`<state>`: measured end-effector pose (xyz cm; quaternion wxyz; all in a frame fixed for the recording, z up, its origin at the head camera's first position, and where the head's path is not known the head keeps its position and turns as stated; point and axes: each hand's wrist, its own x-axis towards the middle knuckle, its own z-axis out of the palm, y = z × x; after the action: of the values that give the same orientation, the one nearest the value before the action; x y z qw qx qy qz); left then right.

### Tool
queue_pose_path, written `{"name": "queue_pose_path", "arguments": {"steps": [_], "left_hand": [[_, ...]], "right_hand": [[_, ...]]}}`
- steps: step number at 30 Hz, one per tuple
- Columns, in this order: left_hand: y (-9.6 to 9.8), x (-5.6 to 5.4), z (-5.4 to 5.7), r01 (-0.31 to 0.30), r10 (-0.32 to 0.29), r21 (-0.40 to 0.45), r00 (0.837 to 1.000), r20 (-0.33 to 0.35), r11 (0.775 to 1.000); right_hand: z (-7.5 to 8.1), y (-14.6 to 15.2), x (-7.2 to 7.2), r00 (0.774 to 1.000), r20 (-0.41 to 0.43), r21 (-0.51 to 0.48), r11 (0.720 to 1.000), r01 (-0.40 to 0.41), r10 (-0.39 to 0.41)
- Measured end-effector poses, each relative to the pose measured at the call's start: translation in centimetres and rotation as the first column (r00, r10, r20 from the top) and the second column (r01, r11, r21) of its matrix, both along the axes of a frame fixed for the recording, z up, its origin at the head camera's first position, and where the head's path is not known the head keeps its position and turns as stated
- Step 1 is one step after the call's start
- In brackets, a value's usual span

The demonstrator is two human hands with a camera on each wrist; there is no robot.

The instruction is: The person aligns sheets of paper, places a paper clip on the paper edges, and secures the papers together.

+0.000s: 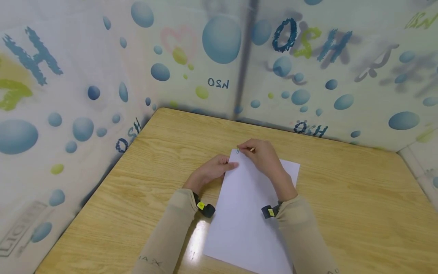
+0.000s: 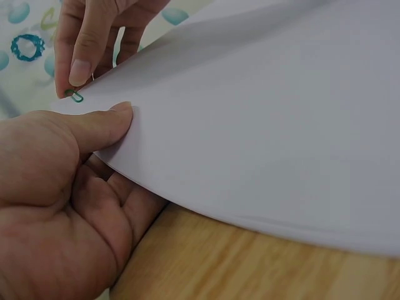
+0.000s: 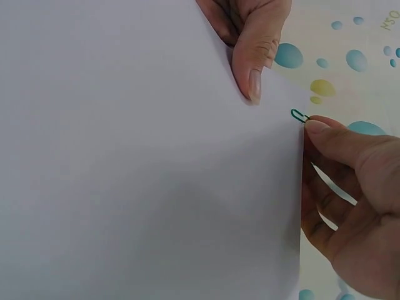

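Note:
White paper [image 1: 244, 213] lies on the wooden table, its far left corner lifted. My left hand [image 1: 213, 168] grips the left edge near that corner, thumb on top and fingers underneath. At the far edge, my right hand [image 1: 265, 156] pinches a green paper clip [image 3: 298, 115] between thumb and fingertips. The clip's looped end lies over the paper's face, as the left wrist view also shows, with the paper clip [image 2: 75, 95] close to the left thumb. Part of the clip is hidden by the right fingertips.
The wooden table [image 1: 349, 198] extends to both sides of the paper. Behind it and on the left stand pale walls [image 1: 191, 57] printed with blue bubbles and letters. A dark wrist camera [image 1: 206, 209] is strapped to the left wrist, above the table.

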<state>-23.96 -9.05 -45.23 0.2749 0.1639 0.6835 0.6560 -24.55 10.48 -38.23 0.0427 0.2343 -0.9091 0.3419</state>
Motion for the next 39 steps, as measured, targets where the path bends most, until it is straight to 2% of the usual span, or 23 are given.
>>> {"name": "queue_pose_path", "arguments": {"steps": [20, 39], "left_hand": [[0.02, -0.12, -0.03, 0.008, -0.008, -0.004, 1.000, -0.025, 1.000], [-0.03, -0.04, -0.07, 0.007, -0.008, -0.021, 0.999, -0.036, 1.000]], "right_hand": [[-0.51, -0.48, -0.16, 0.999, 0.038, 0.026, 1.000, 0.013, -0.014], [-0.28, -0.70, 0.13, 0.997, 0.076, 0.042, 0.999, 0.024, -0.027]]}}
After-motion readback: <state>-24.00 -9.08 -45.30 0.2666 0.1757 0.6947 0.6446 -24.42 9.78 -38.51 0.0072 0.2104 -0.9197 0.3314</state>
